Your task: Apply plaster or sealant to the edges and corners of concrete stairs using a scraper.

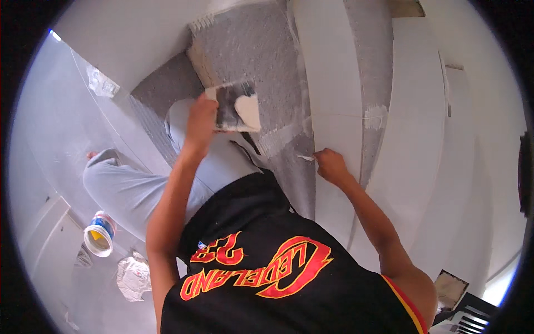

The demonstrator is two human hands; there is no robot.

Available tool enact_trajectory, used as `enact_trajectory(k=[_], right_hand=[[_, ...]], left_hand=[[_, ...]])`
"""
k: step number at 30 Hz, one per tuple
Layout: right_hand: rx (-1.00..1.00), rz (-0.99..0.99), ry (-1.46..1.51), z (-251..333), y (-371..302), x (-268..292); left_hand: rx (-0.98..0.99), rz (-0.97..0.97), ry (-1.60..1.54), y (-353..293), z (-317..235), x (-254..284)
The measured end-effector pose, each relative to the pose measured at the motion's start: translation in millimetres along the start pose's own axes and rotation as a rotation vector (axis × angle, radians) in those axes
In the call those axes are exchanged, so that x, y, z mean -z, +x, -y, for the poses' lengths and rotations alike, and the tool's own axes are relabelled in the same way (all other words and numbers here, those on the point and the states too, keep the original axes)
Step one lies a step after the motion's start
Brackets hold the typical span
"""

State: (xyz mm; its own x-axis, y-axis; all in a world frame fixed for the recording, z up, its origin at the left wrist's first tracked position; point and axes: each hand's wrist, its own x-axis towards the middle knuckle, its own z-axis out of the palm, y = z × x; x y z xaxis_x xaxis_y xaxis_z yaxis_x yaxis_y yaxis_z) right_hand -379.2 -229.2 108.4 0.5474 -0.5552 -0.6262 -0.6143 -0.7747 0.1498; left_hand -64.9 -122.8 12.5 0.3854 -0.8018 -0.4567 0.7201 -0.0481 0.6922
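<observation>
My left hand [201,123] grips the edge of a flat, roughly square plate [228,114] held above my knee. A rounded heap of white putty [247,110] lies on the plate's right side. Farther right, my right hand [329,166] is closed on a small putty knife [305,157], its thin pale blade pointing left. The blade is at the border between a rough grey strip [292,181] and a smooth white step [334,94]; whether it touches the surface I cannot tell. My fingers hide the knife's handle.
White and grey steps curve across the right side. A bucket [100,236] stands at lower left beside a crumpled pale sheet [133,276]. White smears mark a grey step near a pale patch [375,117]. At lower right is a dark-edged board [451,289].
</observation>
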Motion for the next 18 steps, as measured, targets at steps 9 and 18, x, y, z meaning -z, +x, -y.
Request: enact_trajectory(k=[9,18], right_hand=[[0.046,-0.846,0.638,72.1,-7.8,72.1],[0.052,-0.841,0.270,49.0,-1.0,49.1]], left_hand=[[-0.145,0.250,0.357,-20.5,38.4,-30.6],[-0.097,0.278,0.150,-7.3,29.8,-24.8]])
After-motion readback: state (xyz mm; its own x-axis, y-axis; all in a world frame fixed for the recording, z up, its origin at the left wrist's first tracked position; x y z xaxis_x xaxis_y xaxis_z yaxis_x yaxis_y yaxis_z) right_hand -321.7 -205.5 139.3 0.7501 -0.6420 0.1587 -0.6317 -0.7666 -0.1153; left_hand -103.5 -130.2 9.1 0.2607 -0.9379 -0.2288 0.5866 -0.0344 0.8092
